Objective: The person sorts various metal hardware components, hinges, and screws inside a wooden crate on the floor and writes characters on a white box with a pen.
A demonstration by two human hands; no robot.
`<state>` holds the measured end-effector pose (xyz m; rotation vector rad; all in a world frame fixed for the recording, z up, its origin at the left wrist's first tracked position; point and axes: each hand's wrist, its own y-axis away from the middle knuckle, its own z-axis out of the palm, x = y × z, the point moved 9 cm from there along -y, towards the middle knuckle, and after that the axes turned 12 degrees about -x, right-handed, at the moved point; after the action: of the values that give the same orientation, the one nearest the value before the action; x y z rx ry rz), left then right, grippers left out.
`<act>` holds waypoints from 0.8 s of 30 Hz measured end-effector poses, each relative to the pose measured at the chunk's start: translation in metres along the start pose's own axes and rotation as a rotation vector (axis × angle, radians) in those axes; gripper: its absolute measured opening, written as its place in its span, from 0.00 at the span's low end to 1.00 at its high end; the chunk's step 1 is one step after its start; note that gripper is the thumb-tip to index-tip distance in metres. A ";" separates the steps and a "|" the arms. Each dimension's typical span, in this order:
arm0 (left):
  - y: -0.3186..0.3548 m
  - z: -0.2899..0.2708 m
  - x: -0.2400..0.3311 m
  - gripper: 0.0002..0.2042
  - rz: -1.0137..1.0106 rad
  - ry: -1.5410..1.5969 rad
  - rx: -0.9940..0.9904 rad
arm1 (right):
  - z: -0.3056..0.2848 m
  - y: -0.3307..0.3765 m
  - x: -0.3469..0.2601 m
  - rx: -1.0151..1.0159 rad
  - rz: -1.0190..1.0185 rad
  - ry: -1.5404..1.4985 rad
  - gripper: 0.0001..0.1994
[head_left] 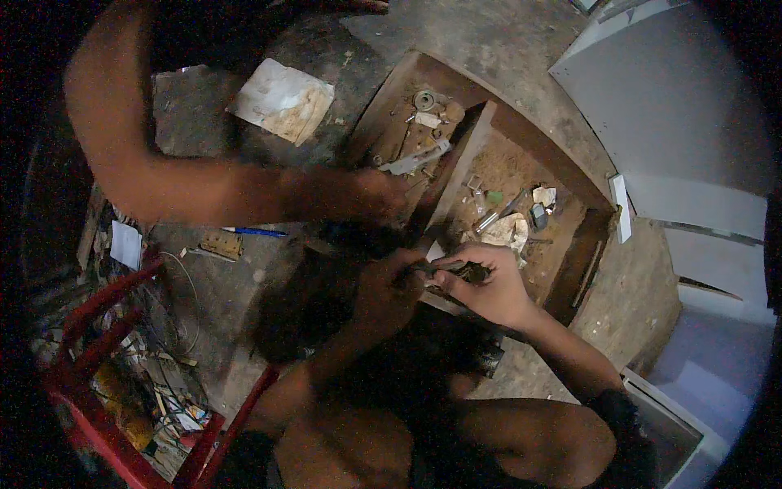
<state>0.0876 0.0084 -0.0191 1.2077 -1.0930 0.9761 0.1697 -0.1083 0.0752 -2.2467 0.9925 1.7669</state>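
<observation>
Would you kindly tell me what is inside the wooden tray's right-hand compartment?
The right-hand compartment holds a green scrap, a silvery cylinder and a crumpled off-white piece, among other bits. The right hand hides anything behind it.

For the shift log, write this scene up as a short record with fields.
Left hand: pinching a small dark item, kind unclear
Right hand: fingers on the same item
Box: wooden, divided, loose small parts inside
Other person's hand: at the box, left of its divider
Floor: paper, blue pen
</observation>
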 end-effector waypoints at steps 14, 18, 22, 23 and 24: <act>-0.016 -0.002 0.009 0.09 -0.213 0.106 -0.101 | -0.116 -0.144 0.050 0.271 0.010 0.479 0.14; -0.014 -0.004 0.014 0.11 -0.160 0.043 -0.042 | -0.123 -0.217 0.093 0.170 0.073 0.847 0.15; -0.016 -0.008 0.032 0.12 -0.108 0.056 -0.045 | -0.128 -0.228 0.110 0.136 0.286 0.924 0.17; -0.014 -0.008 0.029 0.11 -0.118 0.111 -0.052 | -0.127 -0.227 0.106 0.134 0.299 0.921 0.17; -0.012 -0.008 0.027 0.11 -0.139 0.109 -0.043 | -0.123 -0.224 0.093 0.137 0.274 0.914 0.15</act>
<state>0.1056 0.0152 0.0043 1.1662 -0.9270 0.8966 0.4046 -0.0300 -0.0364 -2.9522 1.5389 0.6026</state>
